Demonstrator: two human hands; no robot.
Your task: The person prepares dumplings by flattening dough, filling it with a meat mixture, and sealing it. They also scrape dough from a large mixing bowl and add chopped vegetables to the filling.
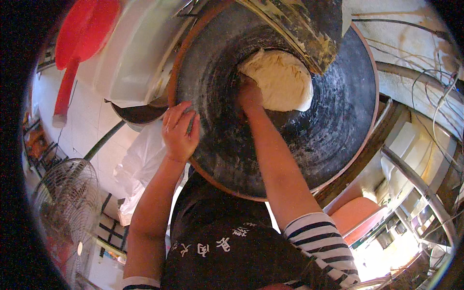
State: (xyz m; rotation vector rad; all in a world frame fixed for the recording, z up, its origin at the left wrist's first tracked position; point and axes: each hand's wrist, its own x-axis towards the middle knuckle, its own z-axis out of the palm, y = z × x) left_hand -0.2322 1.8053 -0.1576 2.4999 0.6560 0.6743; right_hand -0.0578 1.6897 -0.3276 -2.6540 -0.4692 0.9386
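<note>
A pale lump of dough point(277, 81) lies in a large, round, dark metal pan point(224, 156) with a reddish-brown rim. My right hand point(249, 93) reaches into the pan and presses at the left edge of the dough; its fingers are dark and blurred, so their grip is not plain. My left hand point(180, 130) rests at the pan's left rim, fingers partly bent and apart, holding nothing. A worn, stained board or panel point(304, 32) slants over the top of the pan and partly hides the dough's upper right side.
To the left are a red plastic paddle or dipper point(78, 47), a translucent plastic container point(139, 54), a clear plastic bag point(141, 163) and a wire-caged fan point(69, 195). Loose cables point(438, 98) hang at the right, above a metal rail point(413, 177) and an orange-red object point(357, 215).
</note>
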